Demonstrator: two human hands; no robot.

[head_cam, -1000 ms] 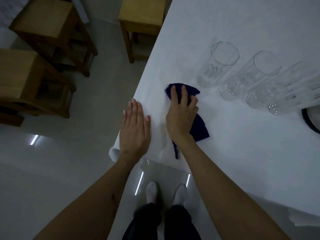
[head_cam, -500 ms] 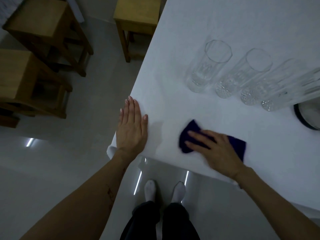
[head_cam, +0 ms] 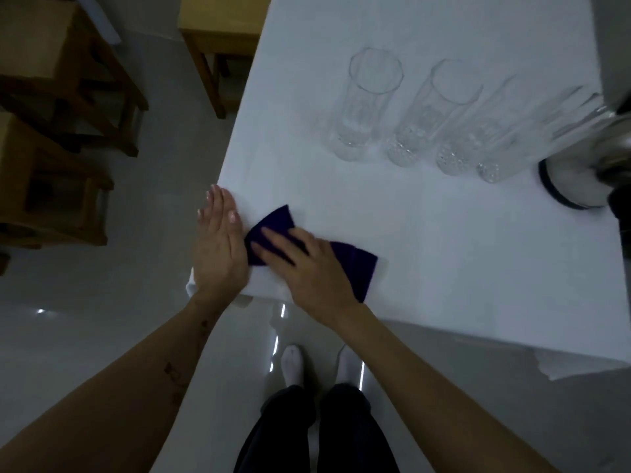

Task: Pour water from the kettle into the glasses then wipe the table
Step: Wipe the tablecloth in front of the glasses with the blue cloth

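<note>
Your left hand (head_cam: pixel 218 247) lies flat and open, steadying the surface (head_cam: pixel 461 254) corner | your right hand (head_cam: pixel 307 264), fingers spread, presses the dark cloth (head_cam: pixel 358 268) to wipe | glasses (head_cam: pixel 372 104) and kettle (head_cam: pixel 580 179) stand beyond, clear of the wiping.

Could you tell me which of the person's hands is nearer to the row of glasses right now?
Right. The right hand lies flat on the dark blue cloth, on the table's near side, below the glasses. The left hand rests at the table's left corner, farther off.
</note>
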